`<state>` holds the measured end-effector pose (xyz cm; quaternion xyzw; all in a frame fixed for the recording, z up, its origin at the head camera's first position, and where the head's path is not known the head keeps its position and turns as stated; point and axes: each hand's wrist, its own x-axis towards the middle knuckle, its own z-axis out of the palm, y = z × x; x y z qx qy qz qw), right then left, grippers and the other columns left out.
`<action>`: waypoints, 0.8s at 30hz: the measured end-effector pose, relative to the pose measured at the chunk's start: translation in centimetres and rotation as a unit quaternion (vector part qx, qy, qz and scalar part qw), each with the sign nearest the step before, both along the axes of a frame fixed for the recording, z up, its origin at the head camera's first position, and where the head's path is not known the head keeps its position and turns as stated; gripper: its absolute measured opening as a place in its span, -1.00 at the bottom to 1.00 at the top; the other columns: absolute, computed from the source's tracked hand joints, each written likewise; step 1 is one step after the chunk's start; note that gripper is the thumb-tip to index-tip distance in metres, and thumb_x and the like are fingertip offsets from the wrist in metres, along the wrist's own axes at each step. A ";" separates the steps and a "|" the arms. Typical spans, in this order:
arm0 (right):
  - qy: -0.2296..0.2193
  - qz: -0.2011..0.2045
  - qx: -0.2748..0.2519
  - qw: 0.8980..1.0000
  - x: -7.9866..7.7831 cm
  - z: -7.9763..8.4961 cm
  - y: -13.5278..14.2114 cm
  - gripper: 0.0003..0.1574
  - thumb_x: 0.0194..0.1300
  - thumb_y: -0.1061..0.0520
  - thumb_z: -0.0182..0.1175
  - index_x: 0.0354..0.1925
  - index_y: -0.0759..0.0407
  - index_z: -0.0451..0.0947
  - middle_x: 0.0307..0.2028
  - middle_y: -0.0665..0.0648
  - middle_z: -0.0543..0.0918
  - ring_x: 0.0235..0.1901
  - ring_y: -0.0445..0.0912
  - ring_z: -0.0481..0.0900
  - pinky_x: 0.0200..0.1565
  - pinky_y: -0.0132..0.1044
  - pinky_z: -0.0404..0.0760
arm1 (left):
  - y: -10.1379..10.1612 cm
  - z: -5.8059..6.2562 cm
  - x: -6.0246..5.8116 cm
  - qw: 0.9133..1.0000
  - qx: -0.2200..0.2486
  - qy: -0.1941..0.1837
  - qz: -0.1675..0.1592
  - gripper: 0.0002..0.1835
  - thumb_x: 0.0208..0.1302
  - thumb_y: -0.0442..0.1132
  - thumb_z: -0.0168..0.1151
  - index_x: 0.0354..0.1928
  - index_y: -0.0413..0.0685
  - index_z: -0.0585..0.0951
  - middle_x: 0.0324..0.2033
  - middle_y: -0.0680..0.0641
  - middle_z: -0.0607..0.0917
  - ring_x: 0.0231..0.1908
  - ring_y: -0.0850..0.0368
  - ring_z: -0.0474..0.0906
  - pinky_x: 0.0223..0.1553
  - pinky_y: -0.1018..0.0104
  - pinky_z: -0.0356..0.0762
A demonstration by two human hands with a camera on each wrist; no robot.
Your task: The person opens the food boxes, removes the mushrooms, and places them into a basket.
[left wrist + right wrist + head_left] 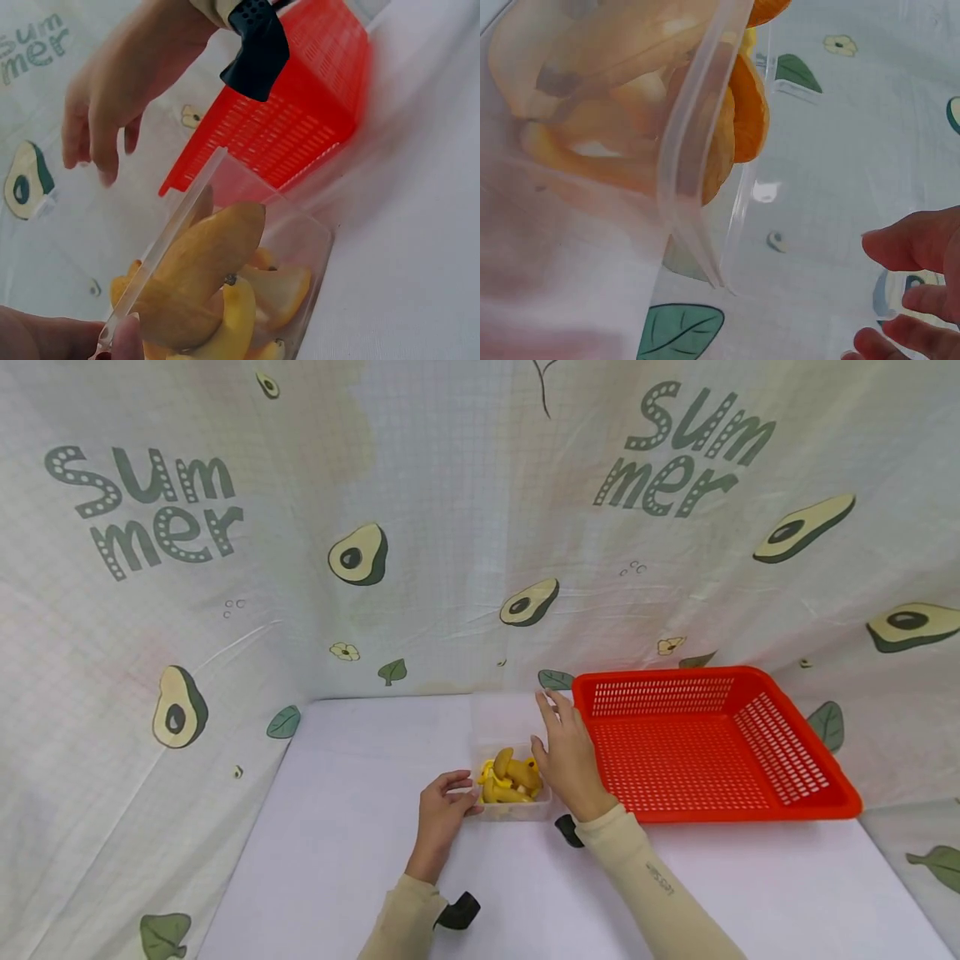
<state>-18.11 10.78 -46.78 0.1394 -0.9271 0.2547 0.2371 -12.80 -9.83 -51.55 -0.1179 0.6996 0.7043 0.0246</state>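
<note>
Around the middle of the white table [360, 768], just right of the left hand [441, 814], a clear plastic box [513, 812] is parked with a bunch of yellow-tan pieces [517, 772] piled inside, and its left edge is pinched between that hand's thumb and fingers. Nothing's being gripped by the right hand [570, 764], which is held loosely spread above the box's far right side, with the red basket [675, 760] set just to the right.
</note>
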 end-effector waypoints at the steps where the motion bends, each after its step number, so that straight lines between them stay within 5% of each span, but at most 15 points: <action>1: -0.010 0.000 0.001 1.000 -0.1 0.0 0.0 -0.03 0.24 0.30 0.51 0.52 0.37 0.33 0.44 0.38 0.40 0.20 0.27 0.54 0.21 0.11 0.71 | 0.1 0.0 -0.1 1.000 0.001 -0.002 0.002 -0.56 0.33 -0.55 0.35 0.23 -0.50 0.55 0.02 -0.36 0.62 -0.30 0.12 0.65 -0.27 0.31 0.83; 11: -0.108 -0.005 0.014 0.994 -0.8 0.3 -0.6 0.11 0.30 0.26 0.47 0.61 0.39 0.10 0.64 0.32 0.12 0.35 0.30 0.42 0.43 0.15 0.51 | 0.3 0.2 -0.4 1.000 0.010 -0.017 0.001 -0.57 0.33 -0.55 0.34 0.22 -0.53 0.56 -0.06 -0.29 0.63 -0.28 0.13 0.64 -0.26 0.29 0.84; 24: -0.168 -0.006 0.012 0.986 -1.6 0.2 -1.0 0.19 0.30 0.22 0.49 0.64 0.40 0.02 0.68 0.28 -0.05 0.39 0.33 0.38 0.46 0.19 0.46 | 0.0 0.0 -0.5 0.999 0.030 -0.028 -0.007 -0.57 0.36 -0.55 0.32 0.23 -0.57 0.54 -0.09 -0.26 0.61 -0.25 0.13 0.62 -0.24 0.31 0.83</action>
